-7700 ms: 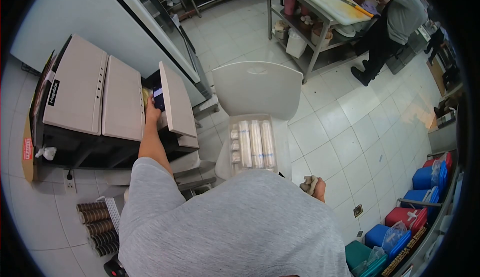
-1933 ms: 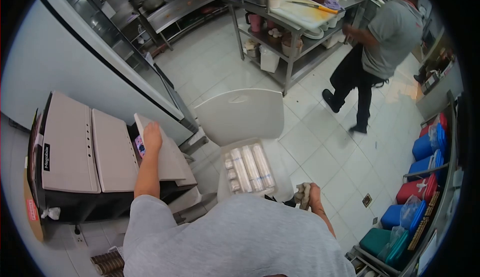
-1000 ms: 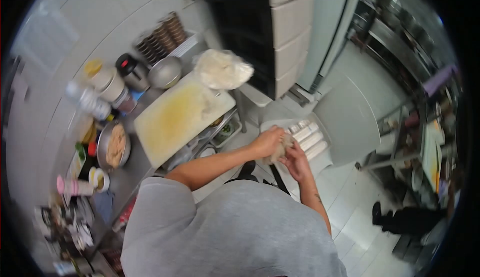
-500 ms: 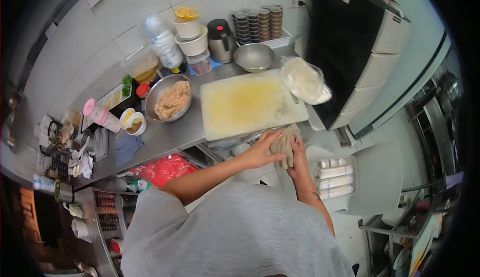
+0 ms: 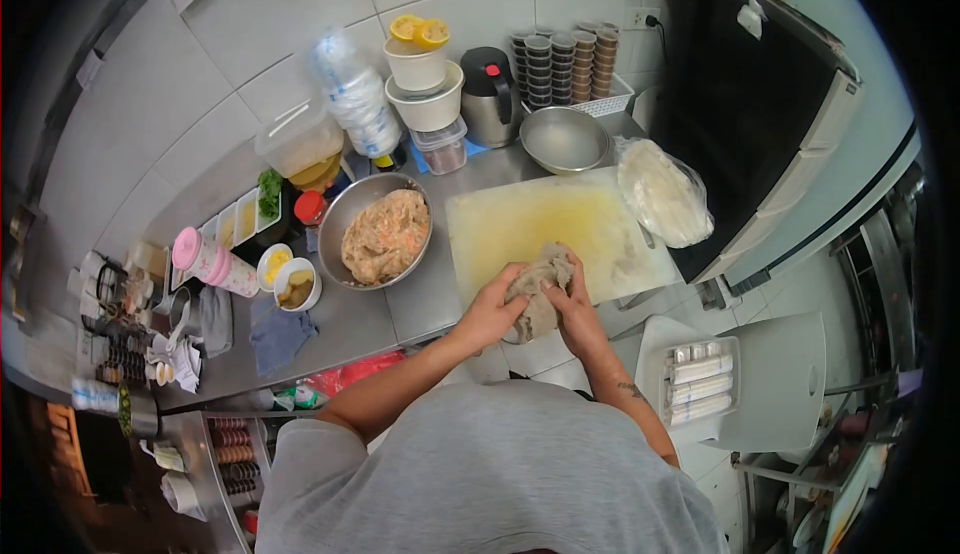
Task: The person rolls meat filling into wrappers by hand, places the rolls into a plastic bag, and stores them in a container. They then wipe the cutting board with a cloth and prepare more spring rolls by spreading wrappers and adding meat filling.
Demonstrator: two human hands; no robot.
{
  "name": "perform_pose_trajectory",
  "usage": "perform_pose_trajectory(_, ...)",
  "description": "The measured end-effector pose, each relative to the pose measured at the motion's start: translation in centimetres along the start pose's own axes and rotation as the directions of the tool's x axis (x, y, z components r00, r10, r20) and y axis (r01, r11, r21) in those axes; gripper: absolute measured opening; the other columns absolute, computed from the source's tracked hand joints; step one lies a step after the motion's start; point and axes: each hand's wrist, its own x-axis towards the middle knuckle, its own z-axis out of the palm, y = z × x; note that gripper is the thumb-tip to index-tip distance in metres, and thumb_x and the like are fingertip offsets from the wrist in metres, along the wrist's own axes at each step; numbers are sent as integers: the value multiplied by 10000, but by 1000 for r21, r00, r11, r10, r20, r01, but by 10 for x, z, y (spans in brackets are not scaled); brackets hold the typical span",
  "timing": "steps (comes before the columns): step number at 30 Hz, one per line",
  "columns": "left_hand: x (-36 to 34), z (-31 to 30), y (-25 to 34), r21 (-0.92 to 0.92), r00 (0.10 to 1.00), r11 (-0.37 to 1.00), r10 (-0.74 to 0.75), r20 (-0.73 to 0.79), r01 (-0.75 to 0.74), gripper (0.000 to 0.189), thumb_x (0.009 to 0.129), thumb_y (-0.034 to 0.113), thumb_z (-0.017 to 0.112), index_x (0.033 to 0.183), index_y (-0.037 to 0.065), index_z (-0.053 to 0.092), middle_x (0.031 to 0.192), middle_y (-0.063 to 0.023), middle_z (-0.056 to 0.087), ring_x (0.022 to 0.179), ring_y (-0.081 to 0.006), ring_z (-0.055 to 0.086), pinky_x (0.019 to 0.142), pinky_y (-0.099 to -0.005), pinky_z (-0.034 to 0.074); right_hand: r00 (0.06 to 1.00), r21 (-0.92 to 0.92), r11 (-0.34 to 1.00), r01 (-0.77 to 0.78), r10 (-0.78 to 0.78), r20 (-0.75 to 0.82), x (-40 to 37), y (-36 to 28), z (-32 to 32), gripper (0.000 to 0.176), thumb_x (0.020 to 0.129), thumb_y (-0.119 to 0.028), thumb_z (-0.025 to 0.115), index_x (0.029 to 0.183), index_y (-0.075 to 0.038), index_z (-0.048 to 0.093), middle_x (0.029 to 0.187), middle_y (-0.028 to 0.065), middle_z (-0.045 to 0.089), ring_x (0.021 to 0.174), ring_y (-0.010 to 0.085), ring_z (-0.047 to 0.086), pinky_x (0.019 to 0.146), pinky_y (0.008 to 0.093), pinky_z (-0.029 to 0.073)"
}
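My left hand (image 5: pixel 492 309) and my right hand (image 5: pixel 578 312) both grip a crumpled grey-beige cloth (image 5: pixel 535 304), in front of my body at the near edge of a cutting board. The white cutting board (image 5: pixel 490 224) has yellow stains and lies on the steel counter (image 5: pixel 350 324). Left of the board, a steel bowl (image 5: pixel 343 216) holds a pinkish mixture with orange bits (image 5: pixel 385 239). A bag of pale flat sheets (image 5: pixel 662 194) rests on the board's right end, partly over a knife.
Behind the board stand an empty-looking steel bowl (image 5: pixel 563 139), a steel jug (image 5: pixel 489 104), stacked tubs (image 5: pixel 425 104) and stacks of small cups (image 5: pixel 560 64). A pink tumbler (image 5: pixel 213 262) is at left. A white chair (image 5: pixel 770 379) holds a tray of wrapped rolls (image 5: pixel 698 379).
Both hands have moved left with the cloth, which is now crumpled closer between them over the board's near edge. The camera view has shifted, so the counter items look larger.
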Motion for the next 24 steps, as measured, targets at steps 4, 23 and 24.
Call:
perform_pose_trajectory(4, 17, 8, 13, 160, 990, 978, 137, -32, -130, 522, 909, 63, 573, 1388, 56, 366, 1255, -141, 506, 1064, -183, 545, 895, -295, 462, 999, -47, 998, 35, -34, 28, 14, -23, -24, 473, 840, -19, 580, 1297, -47, 464, 1214, 92, 550, 1098, 170, 532, 945, 285, 428)
perform_pose_trajectory(23, 25, 57, -1, 557, 976, 830, 147, -161, -33, 266, 899, 30, 522, 1158, -6, 570, 1098, -150, 551, 968, -310, 572, 840, -370, 463, 974, -990, -48, 130, -181, 137, 228, -133, -251, 96, 811, -73, 589, 869, -36, 656, 875, 221, 661, 863, 401, 632, 777, 444, 516)
perform_pose_trajectory(24, 31, 60, 4, 575, 980, 816, 155, -121, -58, 263, 891, 21, 522, 1147, -7, 575, 1093, -147, 556, 978, -312, 569, 848, -372, 460, 991, -986, -133, 96, -80, 107, 220, -116, -266, 147, 788, -52, 551, 891, -47, 657, 911, 203, 668, 916, 379, 641, 789, 474, 503)
